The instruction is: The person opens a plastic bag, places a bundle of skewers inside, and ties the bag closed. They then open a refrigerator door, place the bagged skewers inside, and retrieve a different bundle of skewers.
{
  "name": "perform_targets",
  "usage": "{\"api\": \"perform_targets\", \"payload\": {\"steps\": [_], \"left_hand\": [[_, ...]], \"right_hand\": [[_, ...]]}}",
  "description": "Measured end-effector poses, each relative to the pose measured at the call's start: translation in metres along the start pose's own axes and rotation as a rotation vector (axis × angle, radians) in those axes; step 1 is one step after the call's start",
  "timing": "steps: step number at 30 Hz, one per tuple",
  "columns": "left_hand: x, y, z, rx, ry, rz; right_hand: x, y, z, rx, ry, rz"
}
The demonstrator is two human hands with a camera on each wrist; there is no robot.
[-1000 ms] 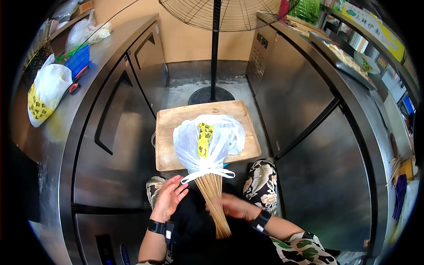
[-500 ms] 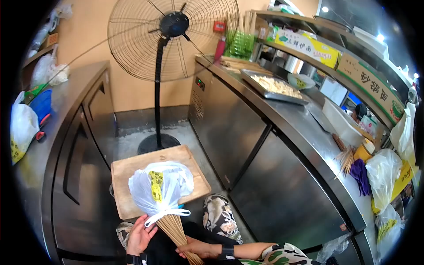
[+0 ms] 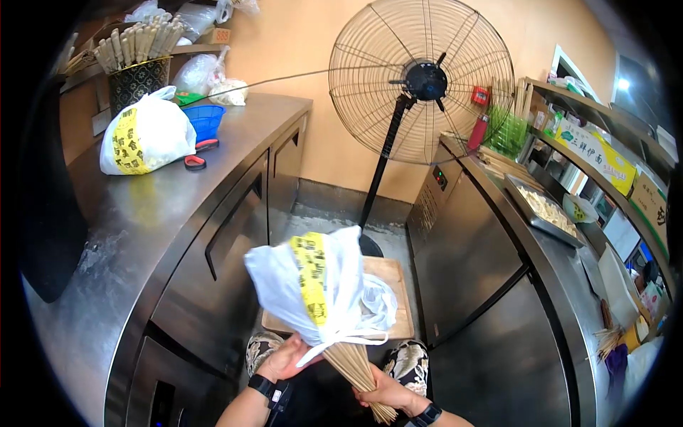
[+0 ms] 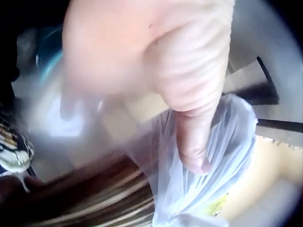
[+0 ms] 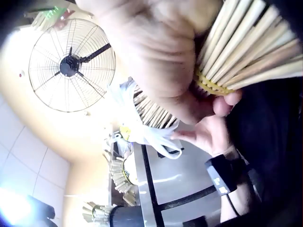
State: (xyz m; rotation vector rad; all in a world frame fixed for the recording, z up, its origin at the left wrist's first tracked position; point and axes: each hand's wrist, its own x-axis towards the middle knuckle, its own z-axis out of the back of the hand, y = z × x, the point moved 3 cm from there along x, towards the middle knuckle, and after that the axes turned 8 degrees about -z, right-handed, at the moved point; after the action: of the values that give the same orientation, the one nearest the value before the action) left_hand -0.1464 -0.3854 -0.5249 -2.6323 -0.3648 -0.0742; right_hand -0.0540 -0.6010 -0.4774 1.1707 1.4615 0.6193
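Observation:
A bundle of thin wooden skewers (image 3: 350, 365) has its upper end wrapped in a white plastic bag (image 3: 348, 277) with a yellow printed stripe, tied at the neck. My right hand (image 3: 388, 390) grips the bare lower part of the bundle; the right wrist view shows fingers curled round it by a yellow band (image 5: 210, 85). At the bag's neck, my left hand (image 3: 283, 359) supports the bundle from the left, fingers partly hidden beneath. Its straight thumb (image 4: 191, 142) lies against the bag plastic in the left wrist view. The bag tilts upward, close over a wooden board (image 3: 395, 313).
Another white bag (image 3: 160, 135), a blue basket (image 3: 205, 122) and red-handled scissors (image 3: 196, 162) lie on the left steel counter. A standing fan (image 3: 425, 82) is ahead. Along the right counter (image 3: 491, 178) sit a food tray (image 3: 546, 211) and boxes above. A second plastic piece (image 3: 380, 302) lies on the board.
The wrapped bundle has been raised and tilted up off the board. My left hand has come from beside the bag to its neck; the right has gripped the skewers. The head view has swung about.

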Motion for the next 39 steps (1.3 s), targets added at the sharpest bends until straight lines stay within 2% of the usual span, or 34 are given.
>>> {"api": "perform_targets", "payload": {"steps": [2,4,5,6,7,9,12,14,17,20,24,26,28,30,31,32,33,34,35,36,37,39], "left_hand": [[0.003,0.003,0.029,-0.011,-0.045,-0.186],[-0.005,0.000,0.041,-0.068,-0.103,-0.213],[-0.013,-0.001,0.037,-0.041,-0.170,-0.218],[-0.017,-0.007,0.015,0.046,-0.209,-0.248],[-0.019,-0.006,0.020,0.054,-0.221,-0.247],[-0.026,-0.007,0.027,0.082,-0.278,-0.291],[-0.028,-0.009,0.051,0.096,-0.272,-0.345],[-0.029,-0.008,0.076,0.062,-0.236,-0.256],[-0.015,-0.011,0.038,0.023,-0.216,-0.248],[-0.011,-0.006,0.049,0.050,-0.352,-0.186],[-0.010,-0.001,0.078,0.028,-0.305,-0.259],[-0.013,-0.001,0.068,0.002,-0.278,-0.258],[-0.014,-0.002,0.056,-0.019,-0.259,-0.268],[-0.015,-0.004,0.052,-0.034,-0.249,-0.298],[-0.018,-0.004,0.061,-0.042,-0.242,-0.307],[-0.022,-0.005,0.062,-0.095,-0.259,-0.298],[-0.025,-0.007,0.060,-0.148,-0.273,-0.291],[-0.027,-0.007,0.060,-0.202,-0.287,-0.282],[-0.029,-0.007,0.063,-0.154,-0.324,-0.320],[-0.027,-0.008,0.060,-0.124,-0.314,-0.312],[-0.026,-0.010,0.056,-0.094,-0.304,-0.305],[-0.024,-0.013,0.053,-0.055,-0.313,-0.280]], "right_hand": [[0.009,-0.009,-0.009,-0.048,0.047,-0.014],[0.025,-0.024,-0.009,-0.271,-0.053,0.020],[0.031,-0.034,-0.012,-0.239,-0.029,0.029],[0.037,-0.041,-0.013,-0.213,-0.005,0.042],[0.040,-0.055,-0.010,-0.084,0.071,-0.042],[0.044,-0.059,-0.007,-0.018,0.169,-0.101],[0.048,-0.041,-0.007,-0.036,0.295,-0.122],[0.052,-0.044,-0.004,-0.035,0.305,-0.123],[0.061,-0.056,-0.001,0.131,0.316,-0.201],[0.064,-0.067,0.002,0.222,0.316,-0.254],[0.072,-0.074,0.007,0.189,0.343,-0.222],[0.071,-0.076,0.013,0.163,0.345,-0.236],[0.067,-0.051,0.020,0.049,0.375,-0.168],[0.063,-0.021,0.039,-0.054,0.386,-0.175],[0.064,-0.011,0.055,-0.121,0.249,-0.088],[0.065,0.005,0.071,-0.056,0.078,0.004],[0.065,0.013,0.090,0.004,-0.132,0.017],[0.075,0.012,0.118,-0.139,-0.282,0.141],[0.083,0.006,0.145,-0.390,-0.557,0.077],[0.080,0.028,0.149,-0.870,-0.806,0.122],[0.083,0.033,0.157,-1.072,-0.929,0.184],[0.094,0.029,0.175,-1.181,-1.077,0.125]]}}
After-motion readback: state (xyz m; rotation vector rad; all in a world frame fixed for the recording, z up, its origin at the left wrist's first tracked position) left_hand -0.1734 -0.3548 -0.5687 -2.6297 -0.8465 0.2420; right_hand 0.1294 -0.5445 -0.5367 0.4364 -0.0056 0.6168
